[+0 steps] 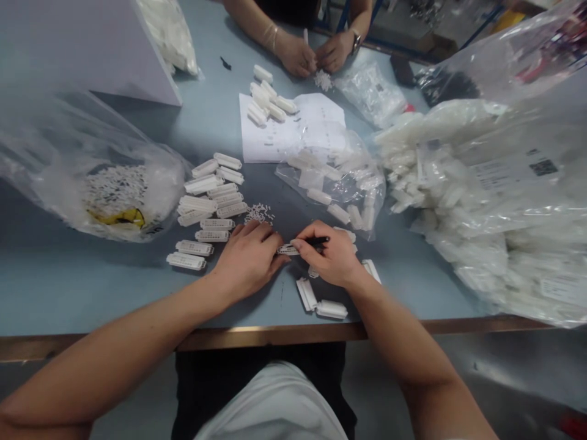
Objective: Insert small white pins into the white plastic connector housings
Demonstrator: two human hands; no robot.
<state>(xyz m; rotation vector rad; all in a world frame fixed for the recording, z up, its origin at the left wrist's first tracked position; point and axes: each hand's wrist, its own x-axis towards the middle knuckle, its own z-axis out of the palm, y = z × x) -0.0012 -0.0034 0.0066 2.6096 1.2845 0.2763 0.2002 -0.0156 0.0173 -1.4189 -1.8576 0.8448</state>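
Note:
My left hand rests on the blue-grey table, fingers closed on one end of a white plastic connector. My right hand is curled round a thin black tool whose tip meets that connector. Just beyond my left fingers lies a small heap of tiny white pins. Two more white connectors lie by my right wrist near the table's front edge. To the left, several finished-looking white connectors sit in rows.
Across the table another person's hands work over tiny white parts beside a paper sheet with connectors on it. Clear plastic bags of white parts fill the left, middle and right. A grey box stands far left.

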